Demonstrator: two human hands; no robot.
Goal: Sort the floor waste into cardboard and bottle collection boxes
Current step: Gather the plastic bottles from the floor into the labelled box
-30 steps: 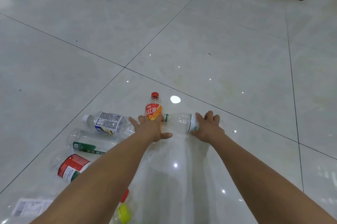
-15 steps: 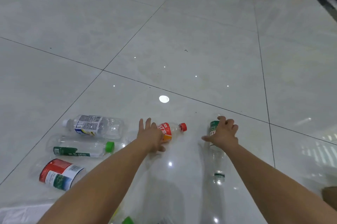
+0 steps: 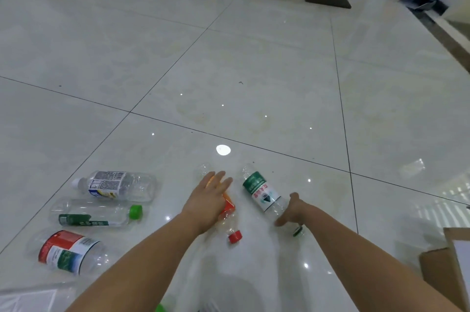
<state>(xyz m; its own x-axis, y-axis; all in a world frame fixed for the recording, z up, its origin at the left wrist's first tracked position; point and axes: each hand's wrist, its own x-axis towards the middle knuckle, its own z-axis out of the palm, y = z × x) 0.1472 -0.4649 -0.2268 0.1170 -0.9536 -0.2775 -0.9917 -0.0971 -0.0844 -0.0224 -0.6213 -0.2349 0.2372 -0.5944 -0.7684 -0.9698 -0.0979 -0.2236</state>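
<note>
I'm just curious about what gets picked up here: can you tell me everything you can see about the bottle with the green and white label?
The green-and-white-label bottle is clear, thin-looking plastic and seems empty. It lies on its side on the glossy tiled floor, base pointing away, dark green cap toward the person. The label wraps its middle, green band above white. The right hand grips its neck end, thumb on one side, fingers curled round the other. It lies just right of the orange-label bottle, apart from it.

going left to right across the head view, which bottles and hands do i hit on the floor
red-label bottle → green-cap bottle → left hand on the red-cap bottle → green-label bottle → right hand → cardboard box
</note>
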